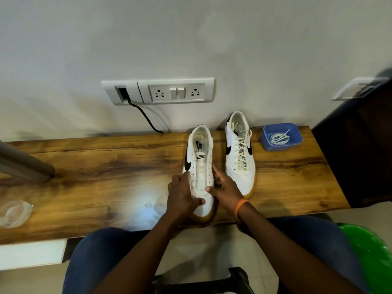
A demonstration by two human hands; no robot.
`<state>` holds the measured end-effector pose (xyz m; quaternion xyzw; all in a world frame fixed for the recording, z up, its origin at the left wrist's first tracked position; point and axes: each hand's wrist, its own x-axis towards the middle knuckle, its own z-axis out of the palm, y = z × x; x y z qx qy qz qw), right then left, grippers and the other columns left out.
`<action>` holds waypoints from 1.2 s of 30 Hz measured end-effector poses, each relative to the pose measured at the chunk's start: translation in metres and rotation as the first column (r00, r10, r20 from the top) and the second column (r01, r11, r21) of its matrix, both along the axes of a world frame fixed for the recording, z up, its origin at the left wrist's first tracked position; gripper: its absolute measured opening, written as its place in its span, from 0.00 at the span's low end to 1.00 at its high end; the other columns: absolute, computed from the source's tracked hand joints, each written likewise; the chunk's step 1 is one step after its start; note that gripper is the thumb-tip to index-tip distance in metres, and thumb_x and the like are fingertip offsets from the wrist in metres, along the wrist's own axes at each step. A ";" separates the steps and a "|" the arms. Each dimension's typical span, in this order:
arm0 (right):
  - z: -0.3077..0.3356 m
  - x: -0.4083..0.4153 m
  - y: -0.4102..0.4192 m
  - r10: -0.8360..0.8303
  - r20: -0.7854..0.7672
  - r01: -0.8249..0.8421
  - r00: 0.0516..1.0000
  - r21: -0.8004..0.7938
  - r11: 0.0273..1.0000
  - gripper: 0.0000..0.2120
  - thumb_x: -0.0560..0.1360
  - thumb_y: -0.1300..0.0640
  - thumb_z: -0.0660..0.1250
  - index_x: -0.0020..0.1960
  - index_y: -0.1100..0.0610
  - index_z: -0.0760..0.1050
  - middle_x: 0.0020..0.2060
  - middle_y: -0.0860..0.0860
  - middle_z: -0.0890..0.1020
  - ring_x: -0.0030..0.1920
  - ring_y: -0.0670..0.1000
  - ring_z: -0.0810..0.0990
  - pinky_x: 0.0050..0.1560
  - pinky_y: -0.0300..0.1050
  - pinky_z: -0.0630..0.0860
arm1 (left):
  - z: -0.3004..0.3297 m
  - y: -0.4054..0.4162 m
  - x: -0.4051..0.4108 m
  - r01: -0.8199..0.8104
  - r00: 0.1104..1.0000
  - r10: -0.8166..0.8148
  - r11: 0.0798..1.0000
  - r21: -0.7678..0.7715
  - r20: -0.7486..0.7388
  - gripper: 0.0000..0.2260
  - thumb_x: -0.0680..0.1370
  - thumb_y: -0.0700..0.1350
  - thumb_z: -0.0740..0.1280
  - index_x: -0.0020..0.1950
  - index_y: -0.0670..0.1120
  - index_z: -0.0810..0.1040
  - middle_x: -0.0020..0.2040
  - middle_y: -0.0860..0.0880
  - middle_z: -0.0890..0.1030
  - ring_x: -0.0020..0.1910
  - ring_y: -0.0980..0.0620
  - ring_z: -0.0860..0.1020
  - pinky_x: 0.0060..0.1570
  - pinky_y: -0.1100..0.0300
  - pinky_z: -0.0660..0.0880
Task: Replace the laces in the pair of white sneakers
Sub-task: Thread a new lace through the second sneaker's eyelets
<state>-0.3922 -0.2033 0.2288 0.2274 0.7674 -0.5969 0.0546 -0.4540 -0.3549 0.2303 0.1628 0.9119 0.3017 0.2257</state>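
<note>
The unlaced white sneaker [200,166] lies on the wooden tabletop [106,166] just right of centre, toe toward the person, heel toward the wall at 12 o'clock. Its eyelets are bare and the tongue shows a black logo. The left hand [182,194] grips the sneaker's forefoot from the 9 o'clock side, fingers curled along the upper and the thumb laid across the toe. The right hand [226,186] holds the opposite flank from 3 o'clock, fingers spread along the eyelet row and the thumb tip pressed on the vamp; an orange wristband [240,206] circles that wrist.

Just beside the sneaker at 3 o'clock stands the laced white sneaker [239,153], parallel to it, with its lace ends loose near the collar. Both have black side marks and gum-coloured soles. Farther out at 2 o'clock a blue plastic tub [283,146] sits near the table's back right corner, holding a coiled white lace [279,138].

At 12 o'clock the wall carries a white socket panel [158,91], from which a black cable [144,115] drops behind the table. A crumpled clear plastic bag [14,213] lies at the far 9 o'clock edge. At 5 o'clock shows part of a green plastic chair [369,251].
</note>
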 end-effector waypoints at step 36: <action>0.097 -0.036 0.231 -0.344 -0.229 0.410 0.911 0.610 0.679 0.02 0.68 0.68 0.73 0.40 0.63 0.83 0.38 0.61 0.85 0.39 0.55 0.82 0.47 0.46 0.78 | 0.004 0.000 -0.017 -0.079 0.994 0.073 0.993 0.087 0.077 0.38 0.64 0.49 0.82 0.69 0.44 0.70 0.64 0.44 0.73 0.58 0.50 0.73 0.56 0.57 0.74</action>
